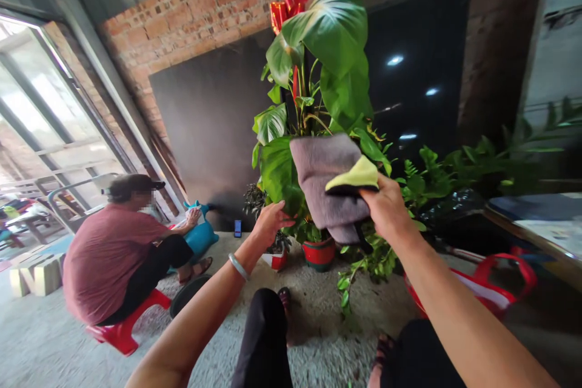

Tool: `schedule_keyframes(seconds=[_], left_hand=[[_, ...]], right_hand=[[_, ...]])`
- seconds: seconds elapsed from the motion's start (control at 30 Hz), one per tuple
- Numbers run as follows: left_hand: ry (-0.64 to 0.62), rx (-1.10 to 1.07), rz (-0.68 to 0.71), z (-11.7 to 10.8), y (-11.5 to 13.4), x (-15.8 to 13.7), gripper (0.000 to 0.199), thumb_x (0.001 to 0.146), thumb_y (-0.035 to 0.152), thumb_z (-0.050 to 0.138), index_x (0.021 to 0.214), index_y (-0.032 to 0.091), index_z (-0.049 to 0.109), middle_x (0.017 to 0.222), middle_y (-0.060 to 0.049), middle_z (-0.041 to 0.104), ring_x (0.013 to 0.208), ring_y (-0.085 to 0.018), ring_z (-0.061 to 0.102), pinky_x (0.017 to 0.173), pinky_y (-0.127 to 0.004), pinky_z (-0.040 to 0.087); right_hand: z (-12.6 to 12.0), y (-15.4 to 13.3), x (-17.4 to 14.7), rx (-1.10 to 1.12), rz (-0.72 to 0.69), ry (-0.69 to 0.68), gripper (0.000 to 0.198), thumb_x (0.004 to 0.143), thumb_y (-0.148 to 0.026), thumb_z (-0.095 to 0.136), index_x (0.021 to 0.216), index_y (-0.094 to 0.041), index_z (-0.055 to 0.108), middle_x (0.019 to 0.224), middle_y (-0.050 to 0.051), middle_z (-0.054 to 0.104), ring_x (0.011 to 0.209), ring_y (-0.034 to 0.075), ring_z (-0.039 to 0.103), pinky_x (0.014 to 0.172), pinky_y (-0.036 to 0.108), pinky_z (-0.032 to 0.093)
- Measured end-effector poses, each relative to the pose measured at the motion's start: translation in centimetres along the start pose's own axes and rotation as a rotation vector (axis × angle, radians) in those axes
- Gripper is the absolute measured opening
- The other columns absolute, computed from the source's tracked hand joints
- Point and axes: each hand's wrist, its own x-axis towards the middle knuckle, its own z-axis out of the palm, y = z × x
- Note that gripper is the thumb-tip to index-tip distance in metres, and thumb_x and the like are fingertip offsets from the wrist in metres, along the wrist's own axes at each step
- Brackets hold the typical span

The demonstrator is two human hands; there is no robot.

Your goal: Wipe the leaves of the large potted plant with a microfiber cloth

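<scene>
My right hand (pixel 390 209) grips a grey cloth (pixel 325 182) by its folded corner, where the yellow underside and dark edging show. The cloth hangs in front of a large potted plant and covers part of its lower leaves. My left hand (pixel 271 225), with a pale bangle at the wrist, holds the lower tip of a broad green leaf (pixel 280 170) between its fingers. Bigger leaves (pixel 339 30) rise above on long stems, with a shiny red bow (pixel 293 0) at the top. The plant's red and green pot (pixel 319 253) stands on the concrete floor.
At left a person (pixel 113 242) sits on a red stool (pixel 130 321), hands on a blue figure (pixel 200 236). A phone (pixel 237 228) leans against the dark panel (pixel 213 121). A small pot (pixel 276 259) stands near the plant; a red basket (pixel 509 285) is at right.
</scene>
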Motion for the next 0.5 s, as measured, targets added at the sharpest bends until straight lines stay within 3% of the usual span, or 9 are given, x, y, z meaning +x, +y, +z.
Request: schedule_keyframes(seconds=[0.07, 0.13, 0.2, 0.3, 0.4, 0.5], left_hand=[[-0.034, 0.009, -0.006, 0.3, -0.2, -0.1, 0.019, 0.084, 0.032, 0.076, 0.08, 0.016, 0.067, 0.065, -0.007, 0.071, 0.07, -0.024, 0.074, 0.067, -0.034, 0.061], [-0.04, 0.008, -0.014, 0.2, -0.2, -0.3, 0.022, 0.083, 0.032, 0.077, 0.075, 0.018, 0.064, 0.061, -0.005, 0.069, 0.071, -0.024, 0.075, 0.066, -0.033, 0.061], [-0.047, 0.005, -0.025, -0.3, -0.1, -0.4, 0.022, 0.083, 0.032, 0.078, 0.074, 0.018, 0.063, 0.064, -0.006, 0.071, 0.071, -0.024, 0.075, 0.067, -0.033, 0.061], [-0.047, 0.017, -0.031, -1.4, -0.1, -0.4, 0.021, 0.082, 0.032, 0.078, 0.075, 0.016, 0.066, 0.072, -0.009, 0.075, 0.071, -0.023, 0.075, 0.066, -0.032, 0.061], [-0.027, 0.033, -0.018, -1.8, -0.5, 0.0, 0.024, 0.081, 0.032, 0.079, 0.072, 0.016, 0.064, 0.072, -0.01, 0.075, 0.068, -0.022, 0.074, 0.063, -0.031, 0.059], [-0.016, 0.035, -0.012, -1.0, -1.1, 0.4, 0.027, 0.079, 0.035, 0.082, 0.074, 0.015, 0.065, 0.075, -0.01, 0.076, 0.069, -0.022, 0.073, 0.065, -0.032, 0.058]], right_hand=[[1.2, 0.9, 2.7, 0.048, 0.038, 0.072, 0.033, 0.064, -0.039, 0.069, 0.091, -0.023, 0.08, 0.094, 0.002, 0.08, 0.095, 0.026, 0.071, 0.083, 0.035, 0.054], [1.4, 3.6, 3.5, 0.013, 0.184, 0.142, 0.036, 0.06, -0.039, 0.068, 0.09, -0.024, 0.079, 0.097, 0.003, 0.081, 0.1, 0.027, 0.071, 0.087, 0.035, 0.055], [0.6, 7.1, 1.5, -0.063, 0.35, 0.193, 0.032, 0.056, -0.038, 0.065, 0.081, -0.024, 0.077, 0.091, 0.004, 0.08, 0.099, 0.029, 0.071, 0.086, 0.038, 0.054], [-1.8, 10.8, -4.9, -0.14, 0.498, 0.191, 0.02, 0.049, -0.038, 0.062, 0.063, -0.025, 0.07, 0.071, 0.006, 0.076, 0.083, 0.033, 0.07, 0.077, 0.043, 0.054], [-4.1, 10.0, -10.0, -0.164, 0.547, 0.096, 0.016, 0.048, -0.038, 0.065, 0.057, -0.025, 0.069, 0.062, 0.005, 0.073, 0.073, 0.032, 0.068, 0.072, 0.043, 0.053], [-4.9, 5.4, -8.8, -0.133, 0.386, -0.015, 0.017, 0.055, -0.035, 0.068, 0.066, -0.024, 0.074, 0.069, 0.003, 0.075, 0.077, 0.029, 0.069, 0.075, 0.039, 0.054]])
